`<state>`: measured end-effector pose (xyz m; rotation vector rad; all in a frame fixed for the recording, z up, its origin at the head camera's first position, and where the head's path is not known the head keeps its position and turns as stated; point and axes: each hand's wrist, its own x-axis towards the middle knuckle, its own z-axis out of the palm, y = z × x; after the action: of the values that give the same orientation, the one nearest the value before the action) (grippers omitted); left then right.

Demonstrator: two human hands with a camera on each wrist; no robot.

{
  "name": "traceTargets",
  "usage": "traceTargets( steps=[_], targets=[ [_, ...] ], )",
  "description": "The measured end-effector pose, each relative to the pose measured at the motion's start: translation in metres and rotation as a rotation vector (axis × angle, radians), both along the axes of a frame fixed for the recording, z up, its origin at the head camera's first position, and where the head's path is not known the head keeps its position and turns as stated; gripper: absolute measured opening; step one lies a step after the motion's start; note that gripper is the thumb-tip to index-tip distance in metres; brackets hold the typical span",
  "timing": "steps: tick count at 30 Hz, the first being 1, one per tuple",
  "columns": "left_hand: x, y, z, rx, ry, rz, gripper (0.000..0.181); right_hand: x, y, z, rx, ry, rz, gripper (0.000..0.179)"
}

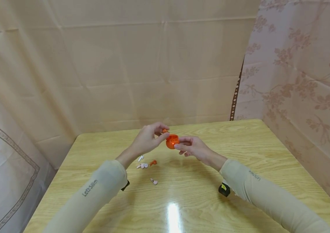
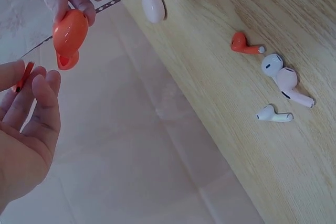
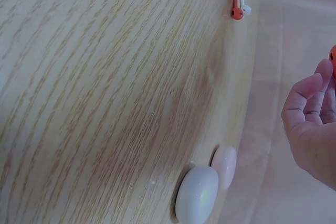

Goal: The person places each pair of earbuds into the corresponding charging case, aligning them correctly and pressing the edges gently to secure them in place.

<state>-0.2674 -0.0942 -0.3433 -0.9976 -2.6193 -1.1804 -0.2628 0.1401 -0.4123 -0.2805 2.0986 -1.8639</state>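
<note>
My left hand pinches an orange earbud between thumb and fingers. Just right of it, my right hand grips a round, glossy orange earbud case from its right side. The case is held up above the far part of the table, its lid flipped open. In the head view the left fingertips and the earbud are right at the case's lid. Only a sliver of orange shows beside the right fingers in the right wrist view.
Loose earbuds lie on the wooden table: an orange one, a white one, a touching white and pink pair, and a pink one nearer. A white case and a pink case stand side by side. Curtains hang behind.
</note>
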Motion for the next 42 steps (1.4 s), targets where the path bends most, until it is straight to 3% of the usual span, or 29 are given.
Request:
traceTargets(
  steps=[8,13,25,33,42],
  targets=[
    [-0.002,0.001,0.001,-0.028,0.108,-0.012,0.022,-0.001,-0.001,0.002,-0.002,-0.004,0.006,0.047],
    [-0.003,0.002,0.0,-0.024,0.13,0.002,0.026,-0.003,-0.001,0.0,-0.007,0.0,0.016,0.05],
    [-0.002,0.001,0.0,-0.033,0.114,0.023,0.029,-0.003,-0.005,0.002,-0.007,-0.007,0.008,0.049],
    [0.0,0.003,-0.003,-0.012,0.042,-0.009,0.025,-0.001,-0.004,0.0,-0.012,-0.004,0.004,0.044],
    [0.008,0.013,-0.003,-0.009,0.005,0.007,0.025,0.004,0.0,0.0,-0.02,-0.004,0.031,0.042]
  ],
)
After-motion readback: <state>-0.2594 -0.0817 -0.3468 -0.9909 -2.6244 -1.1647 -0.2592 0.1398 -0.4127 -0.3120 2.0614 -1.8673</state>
